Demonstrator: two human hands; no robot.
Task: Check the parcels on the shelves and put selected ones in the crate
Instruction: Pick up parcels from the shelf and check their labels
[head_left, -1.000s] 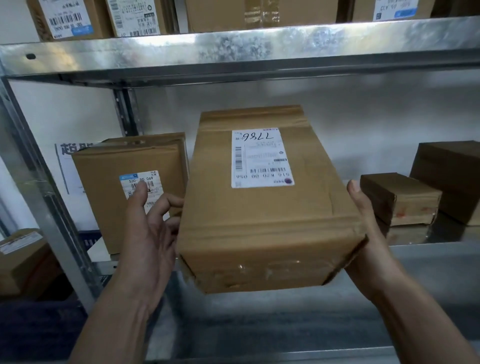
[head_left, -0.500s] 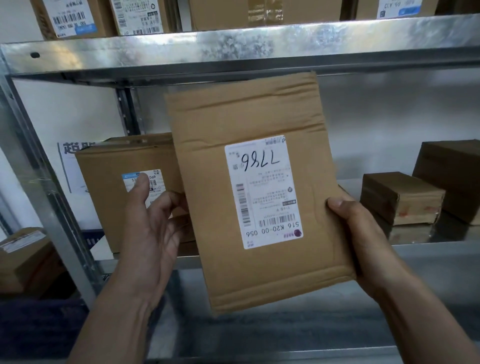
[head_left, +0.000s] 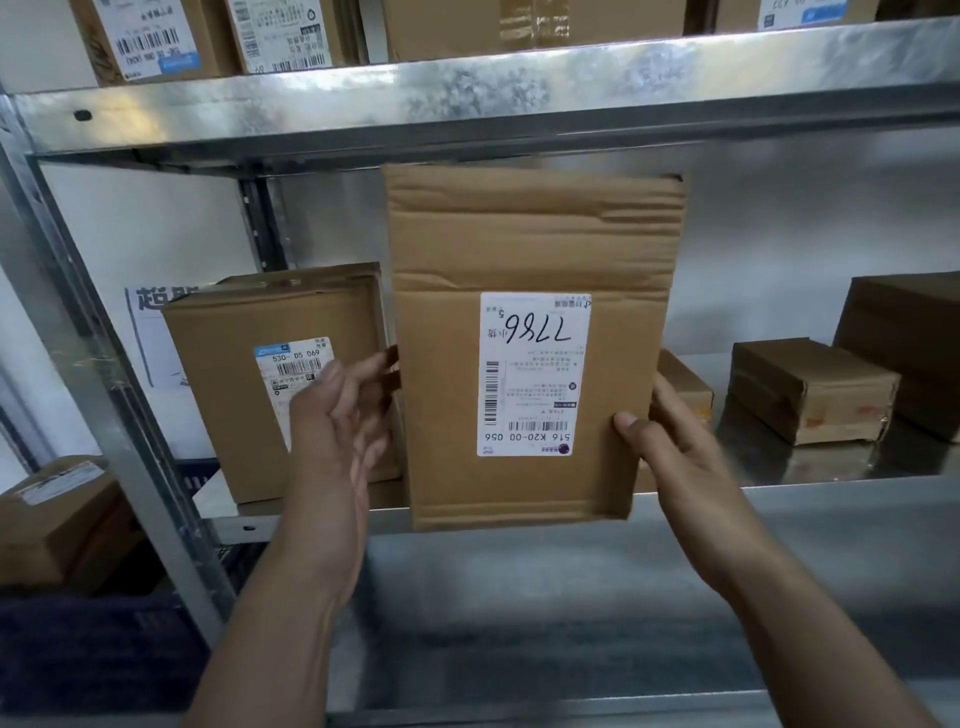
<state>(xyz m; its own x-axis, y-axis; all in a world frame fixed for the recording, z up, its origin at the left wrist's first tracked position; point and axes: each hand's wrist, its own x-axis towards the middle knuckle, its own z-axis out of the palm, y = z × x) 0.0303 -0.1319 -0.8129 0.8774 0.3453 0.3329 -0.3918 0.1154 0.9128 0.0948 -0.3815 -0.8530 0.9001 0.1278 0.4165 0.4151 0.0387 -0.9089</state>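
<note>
**Held parcel** (head_left: 530, 249), count 1. Flat brown cardboard, upright at frame centre in front of the middle bay. Its top edge sits just under the upper shelf beam (head_left: 467, 93). It carries 1 white label (head_left: 535, 374) on the facing side, with the print upside down and handwritten digits across it.

**Right hand** (head_left: 675, 467), at 4 o'clock of the held parcel. The thumb lies on the front face and the fingers (head_left: 667, 400) curl behind the right edge, pinching the cardboard between them.

**Left hand** (head_left: 337, 441), at 8 o'clock. Its fingers (head_left: 374, 369) are straight and slightly spread. The tips reach the left edge of the held parcel without wrapping round it.

**Middle shelf** (head_left: 810, 467), 4 further boxes:
- Tall labelled box (head_left: 234, 405) at 9 o'clock, just beside the held parcel and partly behind the left hand.
- Small box (head_left: 688, 384) at 3 o'clock, mostly hidden by the held parcel and the right hand.
- Second small box (head_left: 810, 389), further out at 3 o'clock.
- Large box (head_left: 904, 338), cut off by the right frame edge.

**Upper-shelf parcels** (head_left: 535, 26), count 4, at 12 o'clock and cropped by the top edge. Three of them show labels.

**Outside box** (head_left: 57, 519), count 1, at 8 o'clock beyond the rack upright (head_left: 104, 395).

**Dark blue plastic** (head_left: 78, 654) at 7 o'clock. It is blurred, and I cannot tell what it is.
</note>
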